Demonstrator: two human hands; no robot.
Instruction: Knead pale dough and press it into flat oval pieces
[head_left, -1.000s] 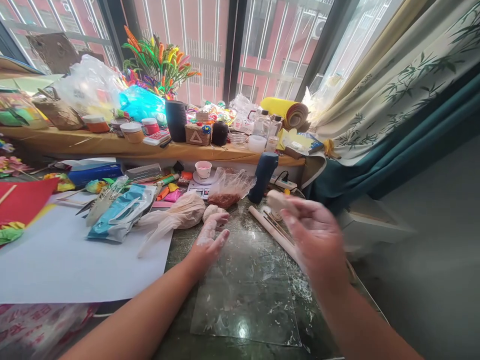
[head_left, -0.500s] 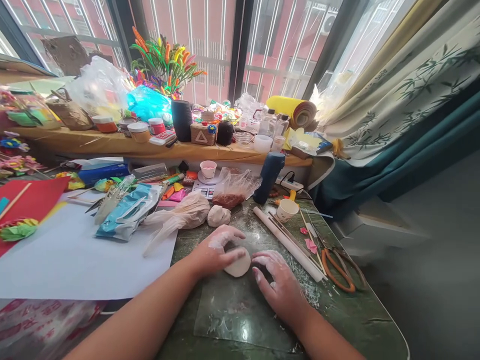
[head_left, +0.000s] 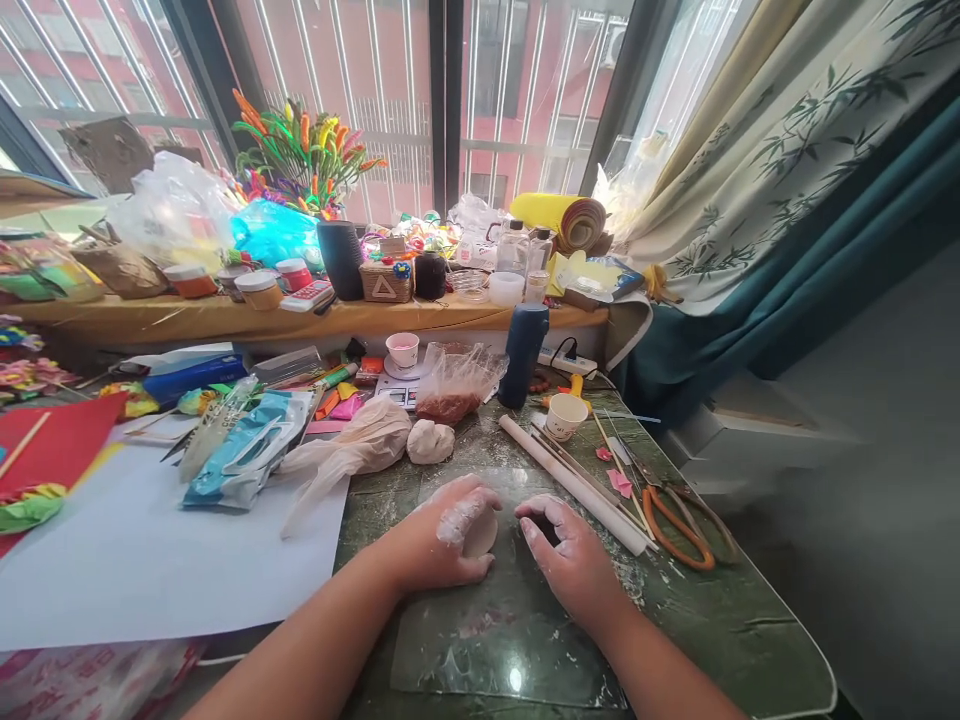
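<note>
My left hand, dusted with white powder, curls around a flat whitish clay disc above the clear sheet on the green table. Fingers lie along the disc's far side and the thumb is at its near edge; the hand covers part of it. To the right, my right hand is held apart from the disc, its fingers bent and a gap between thumb and forefinger, with nothing between them. A whitish lump of clay sits beyond my left hand, beside a knotted plastic bag.
A white rolling rod, thin sticks, a paper cup and orange-handled scissors lie at the right. A bag of brown material and a dark blue cylinder stand behind. White paper covers the left side.
My left hand has closed further around the clay disc, its thumb shifting to the near edge. My right hand has drawn slightly away from the disc. The camera view has turned a little.
</note>
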